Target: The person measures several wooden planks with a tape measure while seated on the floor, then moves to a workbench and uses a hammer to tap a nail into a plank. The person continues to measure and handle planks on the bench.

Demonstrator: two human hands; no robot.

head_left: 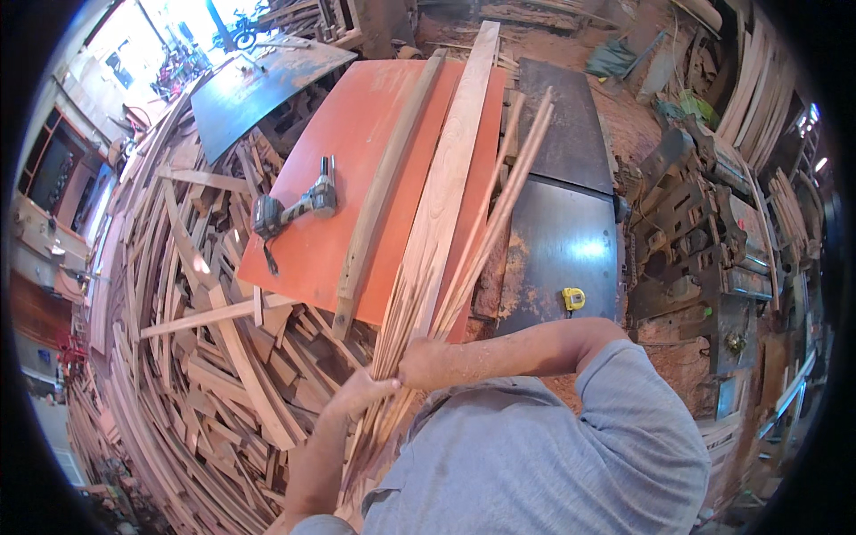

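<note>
A bundle of thin wooden strips [403,312] slants up from beside my body over the near edge of an orange board [316,134]. My left hand [364,390] grips the strips low down, its thumb lying across them. Just above it, my right hand [421,364] is closed around the same bundle; its fingers are partly hidden. A few longer strips [517,174] fan out to the upper right. Beneath the bundle a wide pale plank [456,147] lies lengthwise on the board.
A weathered beam [385,192] and a cordless drill [303,203] lie on the orange board. To the right, a yellow tape measure [572,299] sits on a dark metal machine table [562,241]. Heaped wood offcuts [223,357] crowd the left. Stacked machine parts [691,232] stand right.
</note>
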